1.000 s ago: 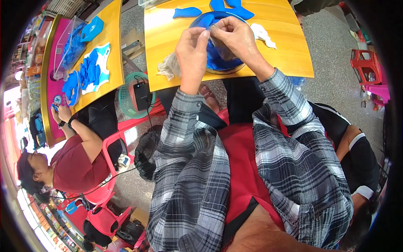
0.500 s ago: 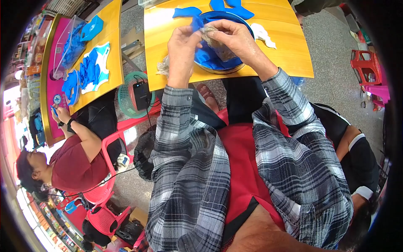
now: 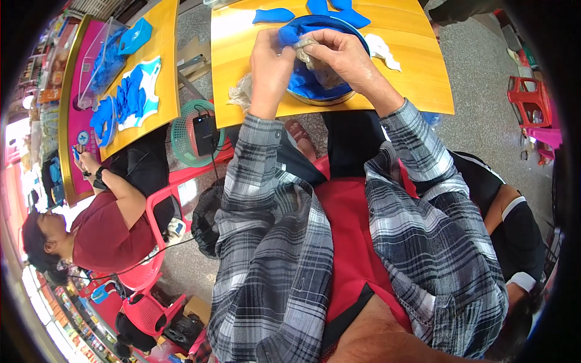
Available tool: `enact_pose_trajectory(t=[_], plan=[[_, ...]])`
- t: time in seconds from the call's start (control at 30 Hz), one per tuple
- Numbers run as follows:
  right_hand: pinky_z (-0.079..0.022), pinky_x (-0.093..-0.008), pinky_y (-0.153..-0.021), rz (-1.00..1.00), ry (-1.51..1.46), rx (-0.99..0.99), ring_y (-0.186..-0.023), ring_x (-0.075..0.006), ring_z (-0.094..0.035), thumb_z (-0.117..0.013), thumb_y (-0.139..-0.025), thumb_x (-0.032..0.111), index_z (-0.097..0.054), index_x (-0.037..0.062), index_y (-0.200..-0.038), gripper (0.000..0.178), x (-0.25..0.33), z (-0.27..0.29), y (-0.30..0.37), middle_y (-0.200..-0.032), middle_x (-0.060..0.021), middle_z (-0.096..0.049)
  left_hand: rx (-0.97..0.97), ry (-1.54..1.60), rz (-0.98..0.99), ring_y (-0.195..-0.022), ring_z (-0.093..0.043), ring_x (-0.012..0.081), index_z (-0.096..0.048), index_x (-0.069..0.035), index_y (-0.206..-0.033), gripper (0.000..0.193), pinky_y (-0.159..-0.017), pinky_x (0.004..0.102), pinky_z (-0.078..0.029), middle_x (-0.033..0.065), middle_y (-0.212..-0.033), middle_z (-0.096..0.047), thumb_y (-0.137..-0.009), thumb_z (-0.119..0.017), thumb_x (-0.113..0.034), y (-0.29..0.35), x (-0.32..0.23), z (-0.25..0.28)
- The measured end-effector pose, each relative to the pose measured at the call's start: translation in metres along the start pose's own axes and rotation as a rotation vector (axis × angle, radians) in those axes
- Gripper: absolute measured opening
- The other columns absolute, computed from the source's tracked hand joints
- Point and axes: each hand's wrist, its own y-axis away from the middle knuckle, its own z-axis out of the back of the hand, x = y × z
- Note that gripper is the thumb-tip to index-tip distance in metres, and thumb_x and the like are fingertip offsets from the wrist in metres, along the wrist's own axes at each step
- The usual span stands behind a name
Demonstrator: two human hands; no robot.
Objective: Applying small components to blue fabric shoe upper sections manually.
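Observation:
Both my hands are raised over a round, dark-rimmed tub point(image 3: 330, 100) that holds blue cloth pieces point(image 3: 305, 85). Between the thumb and fingers of my left hand point(image 3: 270, 72) is a small blue cloth piece point(image 3: 288, 36). My right hand point(image 3: 348, 60) pinches a beige, filmy clump point(image 3: 319, 69), which hangs over the tub and touches the blue piece at its top. Another beige clump point(image 3: 240, 92) lies left of the tub, partly behind my left wrist. What exactly the beige material is, I cannot tell.
Blue cloth shapes point(image 3: 273, 16) and a white crumpled piece point(image 3: 382, 51) lie on my yellow table point(image 3: 430, 85). To the left, a seated person point(image 3: 115, 230) handles something blue by a second table with blue pieces. A green basket point(image 3: 181, 142) stands between the tables; red stools point(image 3: 528, 100) are at right.
My left hand has shifted slightly right, and its fingertips are closer to the right hand's. The beige clump hangs a little differently from my right fingers.

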Motion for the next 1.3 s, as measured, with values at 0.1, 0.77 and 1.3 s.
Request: enact_pose_trajectory(t=[0.1, 0.77, 1.3], plan=[[-0.05, -0.0231, -0.077, -0.088, -0.135, -0.002, -0.085, -0.0087, -0.062, -0.067, -0.087, 0.018, -0.067, 0.0002, -0.108, 0.027, -0.007, 0.007, -0.002, -0.095, -0.0038, -0.068, -0.025, -0.22, -0.085, -0.07, -0.06, 0.0131, -0.048, 0.001, -0.111, 0.03, -0.059, 0.0258, -0.049, 0.0077, -0.083, -0.061, -0.083, -0.06, 0.001, 0.003, -0.015, -0.006], [-0.05, -0.0246, -0.077, -0.166, -0.227, -0.169, -0.083, -0.0114, -0.063, -0.069, -0.086, 0.017, -0.067, 0.0001, -0.103, 0.024, -0.01, 0.017, -0.004, -0.094, -0.005, -0.068, -0.03, -0.147, 0.199, -0.062, -0.066, 0.0202, -0.063, 0.005, -0.095, 0.019, -0.058, 0.0313, -0.052, 0.0167, -0.083, -0.067, -0.087, -0.061, -0.013, 0.007, -0.04, -0.011], [-0.052, -0.0255, -0.074, 0.223, 0.282, -0.174, -0.08, -0.0135, -0.066, -0.069, -0.084, 0.014, -0.068, 0.0061, -0.107, 0.024, -0.003, 0.01, 0.003, -0.089, -0.0071, -0.07, 0.048, -0.071, 0.153, -0.061, -0.058, 0.0056, -0.062, 0.003, -0.099, 0.015, -0.05, 0.0176, -0.043, 0.004, -0.078, -0.064, -0.089, -0.063, -0.008, 0.001, -0.045, -0.006]])
